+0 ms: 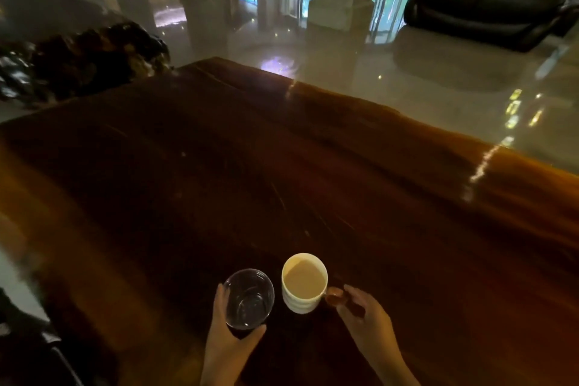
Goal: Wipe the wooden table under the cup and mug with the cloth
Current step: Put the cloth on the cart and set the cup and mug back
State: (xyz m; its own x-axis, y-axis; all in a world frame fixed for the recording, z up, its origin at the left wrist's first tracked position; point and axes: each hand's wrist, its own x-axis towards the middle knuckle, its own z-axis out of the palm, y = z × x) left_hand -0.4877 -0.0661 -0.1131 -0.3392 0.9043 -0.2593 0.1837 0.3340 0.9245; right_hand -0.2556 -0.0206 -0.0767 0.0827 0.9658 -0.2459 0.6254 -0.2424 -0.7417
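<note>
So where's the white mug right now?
The white mug stands near the bottom centre of the head view on the wooden table, just right of the glass cup, with the right hand at its handle.

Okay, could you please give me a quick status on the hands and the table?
Left hand wrapped round clear cup. Right hand on white mug handle. Both vessels close together over the wooden table. No cloth in view.

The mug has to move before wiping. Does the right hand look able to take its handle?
Probably yes: the right hand is already at the white mug's handle, fingers on it, with nothing between.
</note>
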